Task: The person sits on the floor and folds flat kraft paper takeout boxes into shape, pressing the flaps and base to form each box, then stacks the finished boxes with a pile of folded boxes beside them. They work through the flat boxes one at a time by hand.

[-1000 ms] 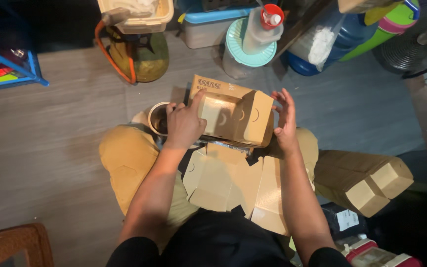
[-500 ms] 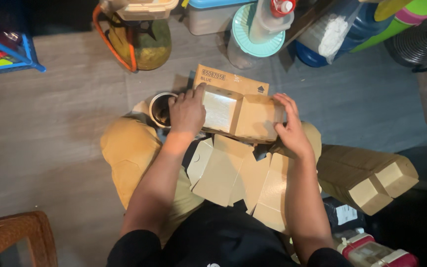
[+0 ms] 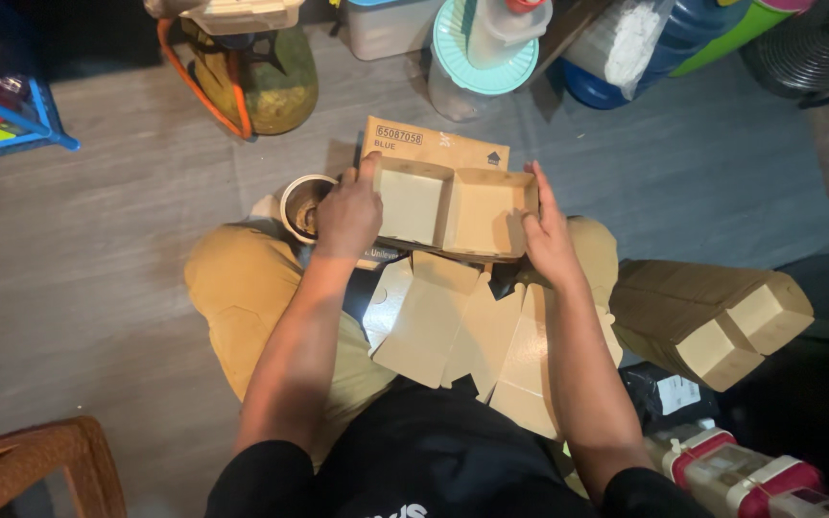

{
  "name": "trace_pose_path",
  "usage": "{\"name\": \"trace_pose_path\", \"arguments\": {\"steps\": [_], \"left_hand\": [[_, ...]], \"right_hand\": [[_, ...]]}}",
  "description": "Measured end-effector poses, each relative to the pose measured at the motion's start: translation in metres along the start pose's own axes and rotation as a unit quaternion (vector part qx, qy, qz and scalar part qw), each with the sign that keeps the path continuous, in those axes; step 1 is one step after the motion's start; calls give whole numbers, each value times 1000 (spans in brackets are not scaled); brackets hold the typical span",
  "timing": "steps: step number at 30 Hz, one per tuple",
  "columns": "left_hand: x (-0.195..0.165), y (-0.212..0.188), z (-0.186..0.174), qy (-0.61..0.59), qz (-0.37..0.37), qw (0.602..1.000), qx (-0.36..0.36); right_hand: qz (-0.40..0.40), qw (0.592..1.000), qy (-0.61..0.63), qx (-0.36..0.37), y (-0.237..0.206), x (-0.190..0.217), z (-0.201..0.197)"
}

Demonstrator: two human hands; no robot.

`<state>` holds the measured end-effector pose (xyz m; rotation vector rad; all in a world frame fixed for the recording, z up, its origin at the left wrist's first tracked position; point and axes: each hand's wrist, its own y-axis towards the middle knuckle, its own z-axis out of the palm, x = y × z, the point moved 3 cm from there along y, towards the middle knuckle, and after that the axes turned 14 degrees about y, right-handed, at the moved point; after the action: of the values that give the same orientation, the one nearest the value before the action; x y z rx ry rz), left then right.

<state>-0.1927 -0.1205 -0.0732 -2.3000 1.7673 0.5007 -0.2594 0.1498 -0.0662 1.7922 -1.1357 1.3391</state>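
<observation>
While a second ago the kraft paper box [image 3: 453, 206] was tipped on its side and half closed, it now lies opened flat above the person's lap, its two tray-like halves facing up, so the folding looks mid-way rather than finished. The left hand [image 3: 347, 216] pinches its left wall and the right hand [image 3: 549, 240] presses flat along its right wall, both over a stack of flat box blanks [image 3: 453, 331] on the knees. Room is tight: a tape roll [image 3: 299, 206] touches the left side, folded boxes [image 3: 712, 321] lie right, and tubs [image 3: 386, 24] crowd the grey floor [image 3: 98, 240] ahead, open only leftward.
</observation>
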Motion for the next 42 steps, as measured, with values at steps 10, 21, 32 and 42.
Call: {"name": "trace_pose_path", "arguments": {"steps": [10,21,32,42], "left_hand": [[-5,1,-7,-30,-15,999,10],[-1,3,-2,-9,-33,999,27],[-4,3,-7,-23,-27,999,30],[-6,4,0,-52,-24,994,96]], "right_hand": [[-68,996,53,-38,5,9,3],[-99,986,115,-75,6,23,17],[-101,897,-404,-147,1,16,9],[84,919,-385,-20,12,10,12]]}}
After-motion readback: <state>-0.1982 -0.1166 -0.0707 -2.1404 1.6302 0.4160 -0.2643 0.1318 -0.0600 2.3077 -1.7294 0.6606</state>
